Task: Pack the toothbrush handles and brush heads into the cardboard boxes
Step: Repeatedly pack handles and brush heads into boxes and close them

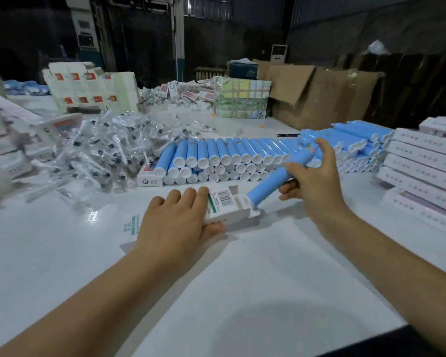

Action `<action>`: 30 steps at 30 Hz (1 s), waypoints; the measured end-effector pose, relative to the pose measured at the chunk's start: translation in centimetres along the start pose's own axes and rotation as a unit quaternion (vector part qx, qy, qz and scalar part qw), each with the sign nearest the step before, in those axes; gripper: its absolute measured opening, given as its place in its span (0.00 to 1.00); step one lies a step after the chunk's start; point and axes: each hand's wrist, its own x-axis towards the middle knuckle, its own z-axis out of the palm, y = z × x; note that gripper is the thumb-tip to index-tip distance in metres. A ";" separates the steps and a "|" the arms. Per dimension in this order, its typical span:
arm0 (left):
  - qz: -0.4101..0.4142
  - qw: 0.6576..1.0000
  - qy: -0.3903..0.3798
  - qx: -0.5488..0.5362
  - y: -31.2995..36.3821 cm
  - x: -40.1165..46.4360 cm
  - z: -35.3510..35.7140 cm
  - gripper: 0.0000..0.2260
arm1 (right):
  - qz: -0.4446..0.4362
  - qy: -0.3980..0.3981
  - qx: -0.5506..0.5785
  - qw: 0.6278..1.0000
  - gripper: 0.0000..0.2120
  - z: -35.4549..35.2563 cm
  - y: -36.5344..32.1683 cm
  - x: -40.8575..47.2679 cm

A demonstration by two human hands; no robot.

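the small white cardboard box with a barcode and green stripe (224, 206) lies flat on the glossy white worktop (255, 279) with its open end turned to the person's right, seemingly so a handle can slide straight in. the left hand (175, 225) holds it there from above, fingers spread over the top face and thumb curled along the near edge, which should keep the light box from skating away under the push. the right hand (312, 186) grips a light blue cylindrical toothbrush handle with a white end (276, 181), fingers wrapped round its upper part, tilting it down to the left so the lower tip sits right at the box mouth, touching or just inside the flap. both forearms reach forward from the near edge, the right wrist bent inward. behind, the stacked row of blue handles with white caps (229, 161) lies within easy reach, and the heap of clear-wrapped brush heads (101, 150) sits to the left, likely the next item for this box.
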 end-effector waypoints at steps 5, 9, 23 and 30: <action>-0.006 1.000 -0.002 0.013 0.4 -0.6 -0.1 0.37 | 0.056 0.009 0.050 0.997 0.26 1.9 2.4 -3.3; -0.006 1.000 -0.005 0.012 0.5 -0.6 -0.4 0.37 | 0.090 -0.062 -0.007 0.994 0.08 2.5 3.4 -4.1; -0.002 0.998 -0.052 -0.022 -1.2 -0.7 0.4 0.31 | -0.135 -0.218 -0.238 0.937 0.08 13.1 -2.5 0.6; -0.001 0.994 -0.097 -0.057 -1.4 -0.4 -0.1 0.29 | -0.242 -0.275 -0.410 0.835 0.10 28.7 -0.4 3.5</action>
